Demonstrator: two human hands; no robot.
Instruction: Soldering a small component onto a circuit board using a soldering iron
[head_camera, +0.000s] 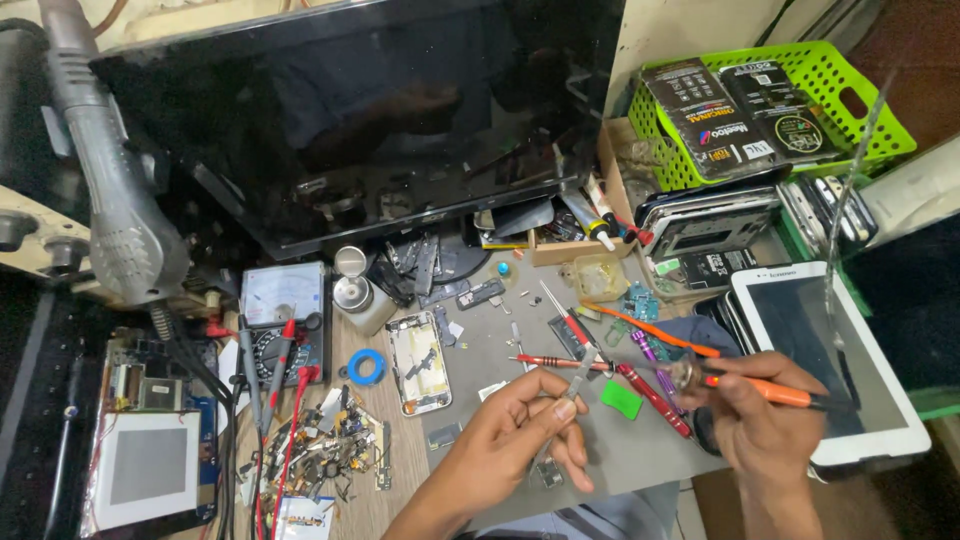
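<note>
One big dark monitor (370, 120) leans at the back of the bench, tilted up off the surface, probably so the space in front of it is free for parts. Beside it on the right, a green plastic basket (860, 130) sits propped at an angle and holds flat black packets; below it a stack of phones (710, 215) lies on its side. A white tablet (830, 360) lies face up at the right edge, under the right hand. A grey hot-air gun (110, 200) hangs nozzle-down at left, near a multimeter (285, 320) with red leads trailing. A small cardboard box (580, 235) under the monitor holds glue tubes and scraps. A phone back shell (418, 362) lies open-side up mid-bench (insides bare).

Left hand (510, 440) is closed in a pinch on thin metal tweezers (578, 385), tips pointing toward the other hand. Right hand (765, 420) is curled around an orange-handled screwdriver (775, 392) and also seems to hold a small roundish part (685, 375); too blurred to name. Both hands hover over the grey mat (640, 440), close together, so the tools meet at the part.
</note>
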